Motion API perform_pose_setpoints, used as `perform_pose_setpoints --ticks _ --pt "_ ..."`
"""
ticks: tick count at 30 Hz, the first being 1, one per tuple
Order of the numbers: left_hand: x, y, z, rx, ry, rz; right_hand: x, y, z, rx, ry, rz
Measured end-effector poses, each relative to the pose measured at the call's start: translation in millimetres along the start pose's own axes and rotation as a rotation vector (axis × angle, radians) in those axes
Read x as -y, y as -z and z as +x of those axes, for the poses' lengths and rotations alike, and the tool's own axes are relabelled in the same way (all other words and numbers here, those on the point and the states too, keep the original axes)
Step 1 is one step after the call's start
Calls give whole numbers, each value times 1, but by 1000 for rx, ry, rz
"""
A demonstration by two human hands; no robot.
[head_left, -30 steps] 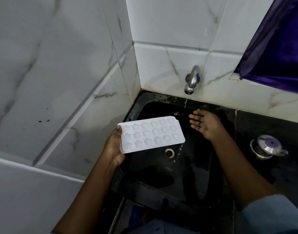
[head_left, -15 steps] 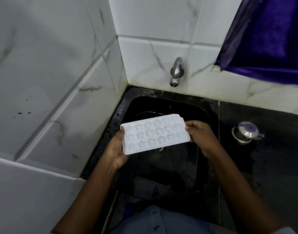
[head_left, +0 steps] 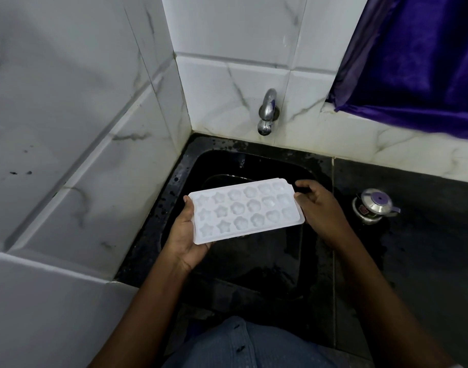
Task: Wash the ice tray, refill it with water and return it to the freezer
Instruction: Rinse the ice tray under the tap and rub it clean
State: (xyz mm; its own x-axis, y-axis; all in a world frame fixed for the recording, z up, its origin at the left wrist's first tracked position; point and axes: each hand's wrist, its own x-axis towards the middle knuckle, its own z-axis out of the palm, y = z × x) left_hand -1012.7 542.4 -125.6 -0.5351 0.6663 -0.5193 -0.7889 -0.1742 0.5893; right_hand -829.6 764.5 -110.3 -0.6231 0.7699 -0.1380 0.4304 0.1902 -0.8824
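The fingers (head_left: 305, 185) of the right hand (head_left: 319, 212) were curled onto the right short end of the ice tray (head_left: 245, 211), the thumb pressed against its near edge, so that this hand pinched the tray's end. The left hand (head_left: 186, 236) gripped the opposite end: its thumb lay along the tray's left edge and its palm sat under the near left corner, while the rest of its fingers were hidden beneath the plastic. The white tray was held between both hands above the black sink (head_left: 178, 168), moulds facing up and close to level, its long side running left to right. It had three rows of six moulds, star shapes at the left and rounder flower shapes toward the right; whether any water stood in them could not be told. The chrome tap (head_left: 267, 112) jutted from the marbled white tile wall (head_left: 222, 96) beyond the basin, well apart from the tray. To the right, on the dark wet counter (head_left: 434, 235), stood a small steel pot (head_left: 373, 207) with a purple knob on its lid. A purple curtain (head_left: 418, 62) hung over the upper right corner, and a blue denim garment (head_left: 243, 343) showed at the bottom edge.
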Motion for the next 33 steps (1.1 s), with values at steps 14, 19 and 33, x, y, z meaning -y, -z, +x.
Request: perform_pose_setpoints --ticks 14,19,33 --pt "-2 4 -13 30 -25 13 15 -5 -6 124 316 -518" --pt "-1 3 -19 38 -25 17 14 -7 -12 70 349 -598" --pt "7 4 -27 62 -15 7 12 -10 -20 9 361 -700"
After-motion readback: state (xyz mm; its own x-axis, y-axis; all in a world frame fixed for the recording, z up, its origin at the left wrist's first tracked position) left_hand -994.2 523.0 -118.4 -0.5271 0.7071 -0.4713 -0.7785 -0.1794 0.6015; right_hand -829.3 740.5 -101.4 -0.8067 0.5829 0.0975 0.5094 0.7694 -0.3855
